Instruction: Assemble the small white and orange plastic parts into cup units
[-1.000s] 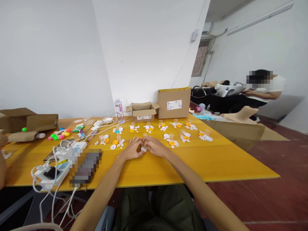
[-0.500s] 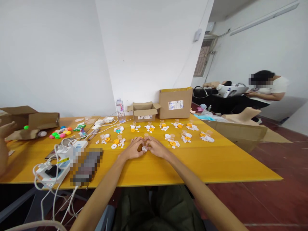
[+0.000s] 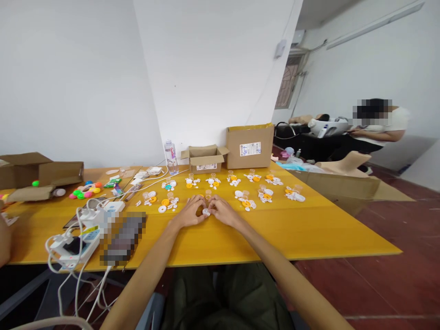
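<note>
Between the fingertips of my left hand [image 3: 191,212] and my right hand [image 3: 221,210] is a small, clear-and-white plastic part [image 3: 206,212], pinched from both sides low over the table. Its exact kind is too small to make out. Just beyond my fingers stands a clear plastic cup [image 3: 208,194], partly hidden by them. Sets of white and orange plastic parts lie around: one group with an orange ring [image 3: 165,202] is left of my left hand, another with an orange ring [image 3: 246,203] is right of my right hand.
Behind the parts stand a water bottle [image 3: 171,157], a small open carton [image 3: 205,160] and a larger carton [image 3: 250,146]. Power strips [image 3: 90,239] with cables and a phone [image 3: 124,238] lie at left. Another person's arm [image 3: 4,240] shows at the left edge; someone sits [image 3: 380,126] far right.
The other person's hand at the left edge has pulled back mostly out of view. My hands keep their pinch on the small part, and the view has shifted slightly.
</note>
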Available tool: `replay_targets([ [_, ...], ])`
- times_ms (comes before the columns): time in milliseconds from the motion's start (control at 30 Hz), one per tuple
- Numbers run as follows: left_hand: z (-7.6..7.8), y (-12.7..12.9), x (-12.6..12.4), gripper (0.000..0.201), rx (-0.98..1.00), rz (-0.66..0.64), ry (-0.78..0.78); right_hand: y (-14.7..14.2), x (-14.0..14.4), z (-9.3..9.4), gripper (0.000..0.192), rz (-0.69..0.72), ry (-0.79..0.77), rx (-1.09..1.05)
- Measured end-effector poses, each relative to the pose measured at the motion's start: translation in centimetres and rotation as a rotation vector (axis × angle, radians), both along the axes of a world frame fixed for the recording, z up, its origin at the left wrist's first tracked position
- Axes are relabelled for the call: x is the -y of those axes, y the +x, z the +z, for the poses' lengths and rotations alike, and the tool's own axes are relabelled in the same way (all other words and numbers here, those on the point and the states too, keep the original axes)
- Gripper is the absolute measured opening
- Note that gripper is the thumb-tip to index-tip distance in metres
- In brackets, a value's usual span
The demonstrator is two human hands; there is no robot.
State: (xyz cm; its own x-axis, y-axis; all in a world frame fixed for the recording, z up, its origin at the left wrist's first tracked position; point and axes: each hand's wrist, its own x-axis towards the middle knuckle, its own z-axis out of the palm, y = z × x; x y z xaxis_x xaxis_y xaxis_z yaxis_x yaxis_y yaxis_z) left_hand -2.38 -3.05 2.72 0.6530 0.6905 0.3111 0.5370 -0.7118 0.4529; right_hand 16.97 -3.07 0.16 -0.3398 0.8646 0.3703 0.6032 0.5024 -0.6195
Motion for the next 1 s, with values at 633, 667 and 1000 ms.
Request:
replay_targets([
  [633, 0.0, 0.0, 0.0, 0.01, -0.008, 0.0, 0.022, 0.2, 1.9, 0.7, 0.019, 0.017, 0.28, 0.161],
  [667, 0.0, 0.0, 0.0, 0.01, -0.009, -0.002, 0.023, 0.2, 2.1, 0.8, 0.02, 0.019, 0.296, 0.173],
  [1000, -0.2, -0.1, -0.1, 0.012, -0.03, 0.004, 0.038, 0.3, 1.9, 1.0, 0.019, 0.059, 0.466, 0.325],
])
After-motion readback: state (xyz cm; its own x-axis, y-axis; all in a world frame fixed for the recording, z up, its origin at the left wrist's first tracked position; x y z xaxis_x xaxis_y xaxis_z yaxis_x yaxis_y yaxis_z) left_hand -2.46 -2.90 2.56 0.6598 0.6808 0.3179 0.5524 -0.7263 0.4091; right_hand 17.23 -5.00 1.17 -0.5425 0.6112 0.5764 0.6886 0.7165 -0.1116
